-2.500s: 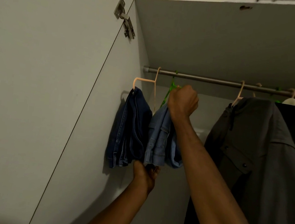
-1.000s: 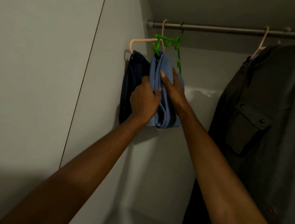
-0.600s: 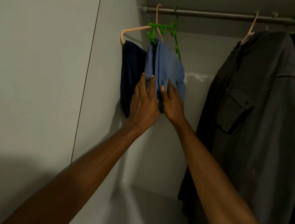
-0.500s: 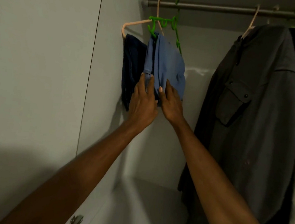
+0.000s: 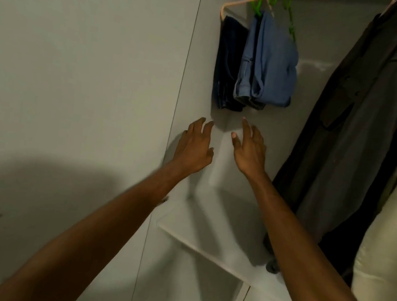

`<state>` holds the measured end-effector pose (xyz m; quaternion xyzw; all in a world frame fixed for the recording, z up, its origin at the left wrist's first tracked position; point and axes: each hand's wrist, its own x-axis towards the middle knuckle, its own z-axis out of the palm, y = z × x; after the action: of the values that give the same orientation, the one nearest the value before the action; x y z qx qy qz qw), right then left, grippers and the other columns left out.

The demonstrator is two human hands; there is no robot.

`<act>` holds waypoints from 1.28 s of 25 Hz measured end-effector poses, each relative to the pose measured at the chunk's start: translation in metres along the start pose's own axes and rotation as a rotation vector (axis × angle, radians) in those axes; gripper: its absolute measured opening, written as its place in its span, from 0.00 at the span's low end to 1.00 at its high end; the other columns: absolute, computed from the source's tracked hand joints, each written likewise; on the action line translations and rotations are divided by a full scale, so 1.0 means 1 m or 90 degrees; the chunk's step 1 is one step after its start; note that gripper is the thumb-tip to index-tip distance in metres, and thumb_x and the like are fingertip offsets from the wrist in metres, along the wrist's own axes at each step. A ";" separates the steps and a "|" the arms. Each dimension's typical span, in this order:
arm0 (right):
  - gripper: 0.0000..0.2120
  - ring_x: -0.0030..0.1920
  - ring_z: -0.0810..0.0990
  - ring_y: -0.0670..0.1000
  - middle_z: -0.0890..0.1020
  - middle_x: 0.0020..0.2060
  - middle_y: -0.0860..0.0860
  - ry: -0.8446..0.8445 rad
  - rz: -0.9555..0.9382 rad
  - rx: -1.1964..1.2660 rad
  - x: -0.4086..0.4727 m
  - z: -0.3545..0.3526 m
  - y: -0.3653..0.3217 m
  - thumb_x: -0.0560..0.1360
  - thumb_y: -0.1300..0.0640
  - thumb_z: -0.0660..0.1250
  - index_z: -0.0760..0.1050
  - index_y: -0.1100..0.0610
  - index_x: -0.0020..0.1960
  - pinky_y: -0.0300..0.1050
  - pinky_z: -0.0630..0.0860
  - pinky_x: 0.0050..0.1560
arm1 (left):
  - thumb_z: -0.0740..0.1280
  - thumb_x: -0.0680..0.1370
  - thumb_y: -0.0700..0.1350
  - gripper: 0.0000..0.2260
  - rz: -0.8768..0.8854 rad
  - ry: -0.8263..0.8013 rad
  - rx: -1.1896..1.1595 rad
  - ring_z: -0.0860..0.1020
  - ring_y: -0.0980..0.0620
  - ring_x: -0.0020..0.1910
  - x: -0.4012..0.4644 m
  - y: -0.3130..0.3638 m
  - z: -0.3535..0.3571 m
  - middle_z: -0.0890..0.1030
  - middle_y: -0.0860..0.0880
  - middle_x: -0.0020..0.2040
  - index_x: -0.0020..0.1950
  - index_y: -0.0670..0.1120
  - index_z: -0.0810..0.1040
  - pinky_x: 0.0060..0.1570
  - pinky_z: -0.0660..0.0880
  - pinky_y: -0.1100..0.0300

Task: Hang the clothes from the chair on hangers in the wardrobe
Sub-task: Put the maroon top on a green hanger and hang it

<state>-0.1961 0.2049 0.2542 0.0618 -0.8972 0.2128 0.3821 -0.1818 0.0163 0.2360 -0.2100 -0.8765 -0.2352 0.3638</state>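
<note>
Both my hands are mid-frame, empty, fingers spread & relaxed: left hand (image 5: 196, 147) just left of center, right hand (image 5: 249, 151) just right of it, neither touching anything. Above them, upper center, light blue jeans (image 5: 270, 64) hang folded on a green hanger (image 5: 259, 2); dark blue jeans (image 5: 228, 67) hang just beside, to the left, on a pink hanger (image 5: 236, 5). Right side of frame: dark grey jacket (image 5: 358, 124), then a cream garment (image 5: 392, 222) at the far right edge. White shelf (image 5: 218, 246) sits lower center. Wardrobe door (image 5: 82, 75) fills the left of the frame.
</note>
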 end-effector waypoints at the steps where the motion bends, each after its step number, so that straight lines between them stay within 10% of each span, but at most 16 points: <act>1: 0.29 0.79 0.57 0.60 0.57 0.80 0.59 -0.016 0.002 -0.026 -0.028 0.007 -0.008 0.85 0.40 0.52 0.51 0.46 0.83 0.62 0.55 0.77 | 0.68 0.79 0.48 0.35 -0.021 -0.010 0.009 0.59 0.41 0.79 -0.026 -0.003 -0.007 0.57 0.40 0.81 0.82 0.44 0.56 0.75 0.63 0.43; 16: 0.33 0.80 0.55 0.61 0.56 0.81 0.59 -0.263 -0.062 -0.030 -0.410 0.153 -0.154 0.83 0.39 0.51 0.49 0.51 0.83 0.63 0.62 0.74 | 0.70 0.75 0.42 0.34 -0.249 -0.143 0.084 0.63 0.40 0.77 -0.416 -0.096 -0.089 0.64 0.40 0.78 0.79 0.42 0.62 0.74 0.65 0.44; 32: 0.29 0.77 0.61 0.61 0.62 0.78 0.59 -0.412 -0.190 0.098 -0.578 0.260 -0.447 0.84 0.41 0.54 0.61 0.54 0.80 0.62 0.66 0.72 | 0.66 0.75 0.36 0.32 -0.547 -0.165 0.168 0.62 0.42 0.76 -0.658 -0.290 -0.304 0.62 0.43 0.78 0.78 0.47 0.62 0.73 0.64 0.45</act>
<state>0.1593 -0.3398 -0.1679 0.2849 -0.9340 0.1911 0.0993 0.2516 -0.5177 -0.1344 0.1926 -0.9446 -0.2228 0.1448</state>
